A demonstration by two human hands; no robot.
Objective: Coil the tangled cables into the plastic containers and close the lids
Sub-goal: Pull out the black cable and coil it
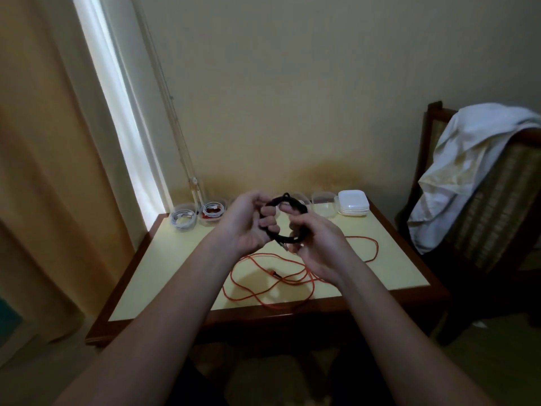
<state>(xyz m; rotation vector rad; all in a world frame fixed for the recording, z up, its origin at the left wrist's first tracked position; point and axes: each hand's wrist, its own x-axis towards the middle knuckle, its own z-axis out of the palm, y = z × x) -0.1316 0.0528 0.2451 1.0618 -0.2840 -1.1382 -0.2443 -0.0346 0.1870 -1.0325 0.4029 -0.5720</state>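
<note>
Holding a black cable [298,204] wound into a ring, both hands raised over the table [175,273]. Left hand [248,224] grips the ring's left side, fingers curled through the loop. Right hand [316,244] pinches the right and lower side, fingers curled round the strands. The coil is in the air, above the far half of the table top.

Under the hands: orange cable [273,273] lying loose in sprawling loops, some reaching the near edge.

Back edge, by the wall: a row of clear tubs, tops open. Leftmost tub [183,219] holds a coiled white cable. Second tub [212,212] holds a white cable with red bits. Third tub [323,206] sits right of the hands; can't tell its contents. Stack of white lids [352,202] just beside it.

Chair [497,200] right of the table, white cloth [468,159] draped over it. Curtain [44,171] on the left.
</note>
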